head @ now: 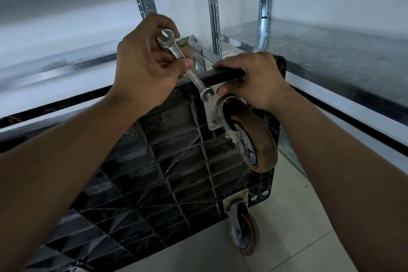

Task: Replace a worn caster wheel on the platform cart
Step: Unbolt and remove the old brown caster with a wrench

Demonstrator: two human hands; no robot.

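Steel wrench on caster bolt, left hand curled round its shaft, right hand clasping cart edge

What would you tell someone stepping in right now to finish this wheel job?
Left hand: grips the wrench, whose lower end sits on the upper bolt of the caster's mounting plate.
Right hand: grips the top edge of the platform cart and steadies it.
Cart: tipped on its side, ribbed underside towards the camera. The worn caster wheel is at the top and a second caster is near the floor.
Done: cart tipped, wrench seated.
Left: both visible bolts, including the lower bolt, are in. Remove them, then swap the caster. No replacement is in view.
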